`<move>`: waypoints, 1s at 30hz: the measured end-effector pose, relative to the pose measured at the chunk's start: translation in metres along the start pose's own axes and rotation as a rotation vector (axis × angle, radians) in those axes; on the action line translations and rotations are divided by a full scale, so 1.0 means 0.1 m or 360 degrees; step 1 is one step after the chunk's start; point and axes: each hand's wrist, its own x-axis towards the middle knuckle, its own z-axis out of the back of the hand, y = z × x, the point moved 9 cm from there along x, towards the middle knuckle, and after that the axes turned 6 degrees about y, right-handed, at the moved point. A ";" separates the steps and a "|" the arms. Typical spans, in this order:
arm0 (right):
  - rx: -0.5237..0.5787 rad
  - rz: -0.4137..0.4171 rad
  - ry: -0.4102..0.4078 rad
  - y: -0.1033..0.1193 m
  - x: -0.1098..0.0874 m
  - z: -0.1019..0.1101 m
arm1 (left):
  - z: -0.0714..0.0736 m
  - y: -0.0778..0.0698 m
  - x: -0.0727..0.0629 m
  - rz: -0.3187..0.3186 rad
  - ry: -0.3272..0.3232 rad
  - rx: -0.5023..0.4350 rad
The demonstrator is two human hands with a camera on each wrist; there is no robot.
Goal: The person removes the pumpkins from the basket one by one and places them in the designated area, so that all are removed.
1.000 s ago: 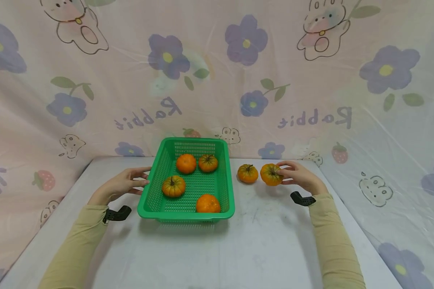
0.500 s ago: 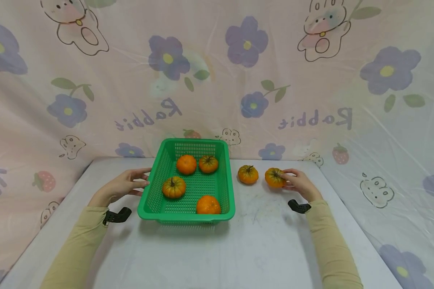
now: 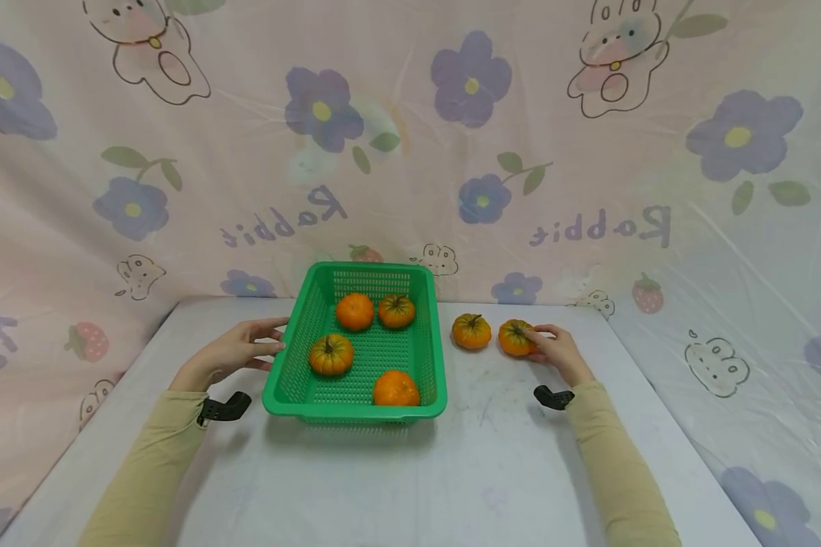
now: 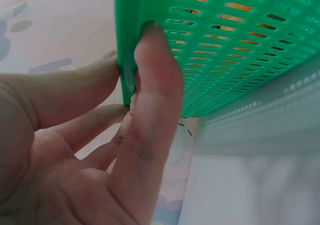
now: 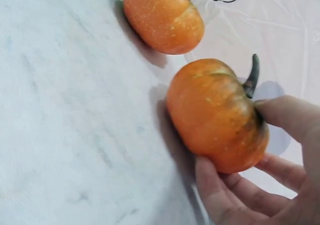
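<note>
A green plastic basket (image 3: 354, 411) stands on the table, with several small orange pumpkins inside, among them one pumpkin (image 3: 331, 355) with a dark stem. My left hand (image 3: 236, 351) pinches the basket's left rim (image 4: 131, 60) between thumb and fingers. To the right of the basket, my right hand (image 3: 557, 352) holds a small orange pumpkin (image 5: 217, 117) with greenish-brown streaks and a dark stem. Thumb and fingers lie on its right side, and its underside is close to the table. Just left of it sits another small pumpkin (image 3: 471, 332), a narrow gap between them.
The white table (image 3: 410, 486) runs back to a hanging cloth (image 3: 397, 167) printed with flowers and rabbits. More cloth hangs along the left and right sides. Both wrists carry a black mount (image 3: 224, 407).
My right hand has brought its pumpkin down to the table and a little nearer, beside the other loose pumpkin. The left hand and the basket stay where they were.
</note>
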 end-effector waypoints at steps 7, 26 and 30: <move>0.0001 -0.0060 -0.0096 0.02 0.04 -0.04 | 0.01 0.01 0.01 -0.0008 -0.0003 -0.0002; 0.0035 0.0018 -0.0083 0.06 0.05 -0.08 | 0.02 0.00 0.00 0.0010 -0.0003 -0.0001; 0.0008 0.0020 -0.0034 0.05 0.04 -0.04 | 0.02 0.00 0.00 0.0015 0.0001 -0.0006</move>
